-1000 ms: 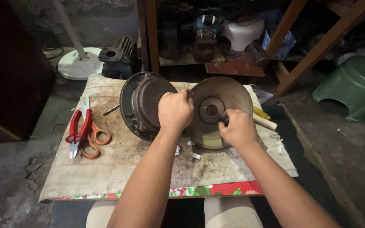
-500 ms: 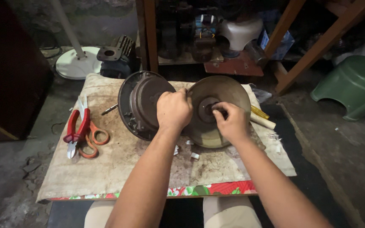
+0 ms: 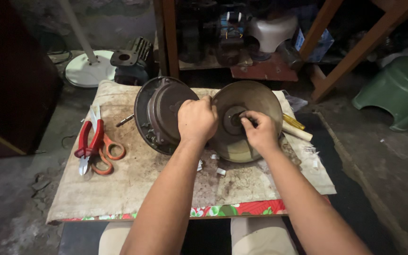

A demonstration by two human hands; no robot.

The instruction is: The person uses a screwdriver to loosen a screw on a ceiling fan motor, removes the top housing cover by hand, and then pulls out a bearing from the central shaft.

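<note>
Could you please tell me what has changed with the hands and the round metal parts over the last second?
The right hand moved from the lower right rim of the round metal cover up to its centre hub, where its fingertips now pinch. The left hand stayed gripping where the cover meets the dark motor housing. The red pliers and orange scissors stayed put.

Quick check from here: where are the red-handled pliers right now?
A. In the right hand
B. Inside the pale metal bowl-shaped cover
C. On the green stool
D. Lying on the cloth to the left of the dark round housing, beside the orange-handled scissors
D: the red-handled pliers lie on the cloth left of the dark round housing, beside the orange-handled scissors, with neither hand touching them.
</note>
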